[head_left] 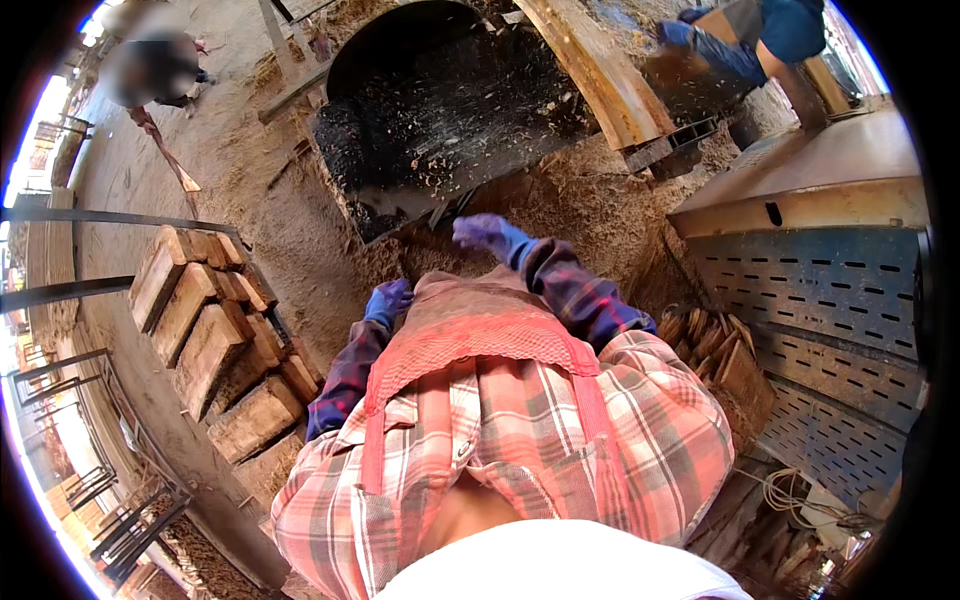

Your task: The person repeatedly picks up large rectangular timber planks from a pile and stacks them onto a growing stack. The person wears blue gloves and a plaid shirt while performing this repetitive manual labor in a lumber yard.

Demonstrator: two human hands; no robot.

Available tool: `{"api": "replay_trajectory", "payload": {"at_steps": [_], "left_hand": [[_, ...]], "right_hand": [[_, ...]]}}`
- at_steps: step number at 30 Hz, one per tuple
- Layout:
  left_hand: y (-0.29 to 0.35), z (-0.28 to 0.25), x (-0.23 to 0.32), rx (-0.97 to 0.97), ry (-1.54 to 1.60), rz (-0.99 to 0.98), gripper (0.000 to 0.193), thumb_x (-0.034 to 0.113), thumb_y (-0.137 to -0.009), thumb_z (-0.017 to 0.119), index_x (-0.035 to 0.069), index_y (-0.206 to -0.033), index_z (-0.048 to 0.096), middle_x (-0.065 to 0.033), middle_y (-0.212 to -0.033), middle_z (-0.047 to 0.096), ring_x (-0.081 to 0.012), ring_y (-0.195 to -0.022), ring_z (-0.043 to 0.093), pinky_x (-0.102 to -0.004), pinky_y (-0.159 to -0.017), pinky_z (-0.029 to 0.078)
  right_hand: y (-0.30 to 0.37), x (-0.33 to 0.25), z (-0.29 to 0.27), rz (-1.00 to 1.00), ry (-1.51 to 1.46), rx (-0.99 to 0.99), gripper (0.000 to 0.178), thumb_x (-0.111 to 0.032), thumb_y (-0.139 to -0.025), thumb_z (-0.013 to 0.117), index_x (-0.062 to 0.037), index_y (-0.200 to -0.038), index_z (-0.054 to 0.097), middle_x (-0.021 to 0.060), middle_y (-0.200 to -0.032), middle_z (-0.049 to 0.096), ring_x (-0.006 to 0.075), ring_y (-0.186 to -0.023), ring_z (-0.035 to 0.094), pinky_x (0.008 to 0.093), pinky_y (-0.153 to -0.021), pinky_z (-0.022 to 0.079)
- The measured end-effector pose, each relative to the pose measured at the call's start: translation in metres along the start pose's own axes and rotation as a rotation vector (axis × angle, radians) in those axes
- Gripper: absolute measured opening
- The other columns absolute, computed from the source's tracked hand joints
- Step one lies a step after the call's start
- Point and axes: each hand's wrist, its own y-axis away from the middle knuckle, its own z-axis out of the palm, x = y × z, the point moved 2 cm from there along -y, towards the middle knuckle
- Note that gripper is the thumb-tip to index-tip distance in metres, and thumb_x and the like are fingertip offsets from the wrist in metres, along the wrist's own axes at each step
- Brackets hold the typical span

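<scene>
My right hand (490, 238), in a purple-blue glove, is held out in front of the red apron (480, 335), near the front edge of a black machine table (440, 140). Its fingers are stretched out with nothing in them, slightly smeared by motion. Lower and to the left, my left hand (388, 303) wears the same kind of glove. Its fingers are loosely bent beside the apron, and I see nothing held in them. Wood chips and sawdust lie scattered over the black table. A long wooden board (600, 75) runs along the table's right side.
Thick wood blocks (215, 340) are stacked on my left beside a metal frame (70, 290). A slotted metal cabinet (820, 290) stands on the right, near wood offcuts (715, 360). A co-worker's gloved hand (676, 33) is by wood at upper right; another person (155, 70) is far left.
</scene>
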Motion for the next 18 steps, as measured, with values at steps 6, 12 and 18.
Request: {"api": "replay_trajectory", "payload": {"at_steps": [6, 12, 18], "left_hand": [[-0.039, 0.044, 0.040, -0.103, -0.111, 0.048, 0.024, 0.028, -0.088, 0.053, 0.004, -0.089, 0.058, -0.0096, -0.083, 0.063, -0.0173, -0.070, 0.060, -0.0294, -0.063, 0.049], [-0.061, 0.125, 0.097, -0.177, -0.055, 0.228, 0.024, 0.028, -0.087, 0.058, 0.005, -0.084, 0.062, -0.0037, -0.073, 0.062, -0.0133, -0.062, 0.055, -0.0278, -0.056, 0.044], [-0.055, 0.187, 0.140, -0.094, -0.038, 0.078, 0.030, 0.031, -0.086, 0.058, 0.002, -0.094, 0.062, -0.0047, -0.080, 0.062, -0.0126, -0.067, 0.055, -0.0259, -0.061, 0.044]], "right_hand": [[-0.041, -0.146, -0.116, -0.540, 0.239, 0.486, 0.036, -0.029, -0.083, 0.066, -0.0007, -0.106, 0.062, 0.0065, -0.103, 0.064, 0.0168, -0.094, 0.059, 0.0307, -0.088, 0.046], [-0.071, -0.280, -0.291, -0.253, 0.805, 1.222, 0.064, -0.056, -0.076, 0.061, -0.0025, -0.111, 0.058, 0.0130, -0.117, 0.057, 0.0234, -0.101, 0.054, 0.0349, -0.095, 0.038], [-0.103, -0.332, -0.421, 0.189, 1.212, 1.474, 0.079, -0.073, -0.075, 0.044, -0.0088, -0.121, 0.054, 0.0123, -0.127, 0.052, 0.0313, -0.117, 0.048, 0.0405, -0.096, 0.037]]}}
